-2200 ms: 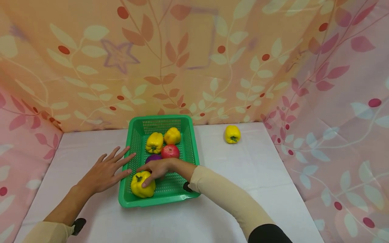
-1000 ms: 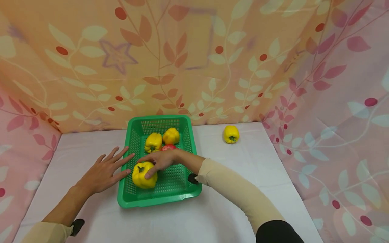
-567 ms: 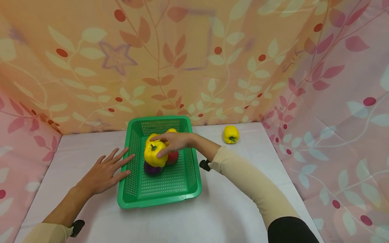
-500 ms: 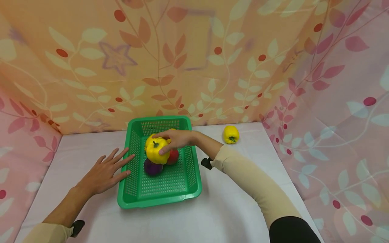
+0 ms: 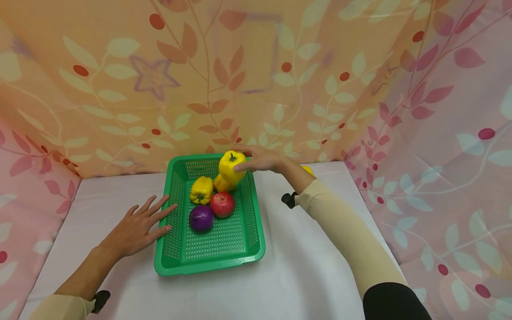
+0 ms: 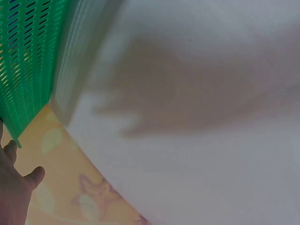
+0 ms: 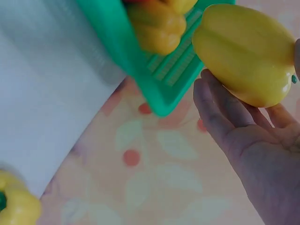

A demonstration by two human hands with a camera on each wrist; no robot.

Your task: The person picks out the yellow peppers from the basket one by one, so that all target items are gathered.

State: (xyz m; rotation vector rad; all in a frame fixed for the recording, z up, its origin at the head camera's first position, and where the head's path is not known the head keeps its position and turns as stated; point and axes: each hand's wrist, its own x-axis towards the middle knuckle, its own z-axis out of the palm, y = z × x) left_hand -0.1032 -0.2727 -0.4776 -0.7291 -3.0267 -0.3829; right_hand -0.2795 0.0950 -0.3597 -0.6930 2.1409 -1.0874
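My right hand point(image 5: 260, 159) grips a yellow bell pepper point(image 5: 231, 167) above the back right corner of the green basket point(image 5: 210, 265). In the right wrist view, fingers and thumb hold that pepper point(image 7: 243, 54) from its sides. My left hand point(image 5: 136, 227) lies with spread, straight fingers, its tips at the basket's left rim; the left wrist view shows part of this hand point(image 6: 16, 187) beside the basket wall point(image 6: 30, 61). Inside the basket are a yellow pepper point(image 5: 202, 190), an orange-yellow one point(image 5: 222, 184) partly covered by the held pepper, a red round fruit point(image 5: 222, 204) and a purple ball-shaped item point(image 5: 202, 218).
Another yellow pepper point(image 5: 307, 170) lies on the white-covered table point(image 5: 280, 275) at the back right, mostly hidden by the right forearm; the right wrist view shows it point(image 7: 18, 204) too. Patterned cloth point(image 5: 256, 102) hangs behind the table and along both sides.
The right hand has lifted the large yellow pepper from the basket's front left and carried it to above the back right corner, uncovering the purple and red items. The left hand has stayed at the rim.
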